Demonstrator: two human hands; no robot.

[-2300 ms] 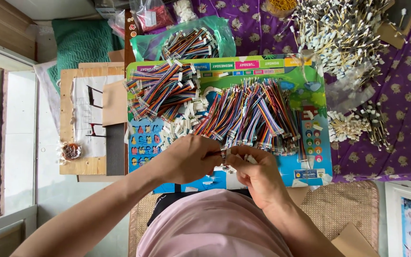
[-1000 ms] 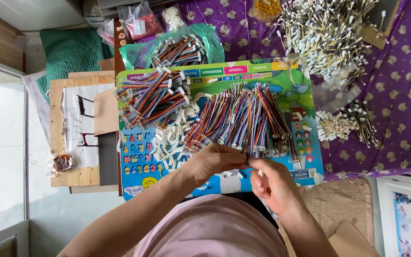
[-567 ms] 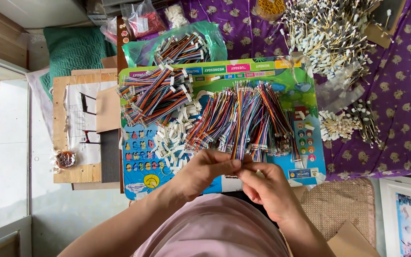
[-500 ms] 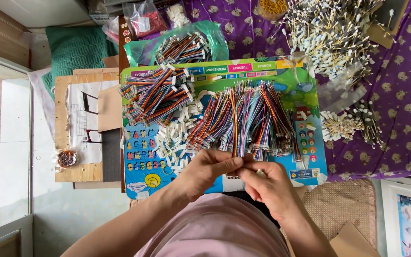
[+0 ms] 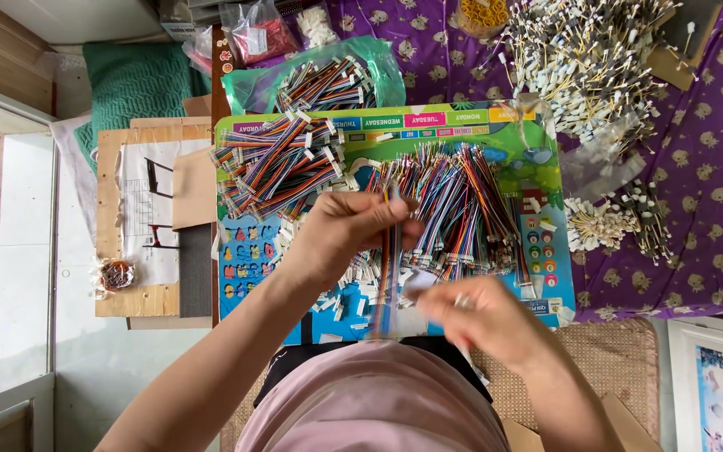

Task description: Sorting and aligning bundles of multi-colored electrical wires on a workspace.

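Note:
My left hand [image 5: 340, 234] is raised over a colourful children's board [image 5: 537, 180] and grips the top of a strip of multicoloured ribbon wires [image 5: 387, 276] that hangs straight down. My right hand [image 5: 479, 318] is blurred, lower and to the right, fingers near the strip's lower end beside a small white connector; I cannot tell whether it holds anything. A loose heap of coloured wires [image 5: 462, 205] lies on the board behind my hands. A pile of finished wire bundles with white plugs [image 5: 274, 163] sits at the board's upper left. Small white connectors [image 5: 353, 289] are scattered under my hands.
A green plastic bag [image 5: 248, 88] holds more wire bundles at the back. White-tipped wires [image 5: 587, 59] are heaped on a purple patterned cloth [image 5: 713, 192], with smaller bunches [image 5: 617, 222] to the right. A wooden board with paper [image 5: 140, 226] lies on the left.
My left hand has lifted up and away from my body, pulling a strip of wires out straight. My right hand has dropped lower and moved right, blurred with motion.

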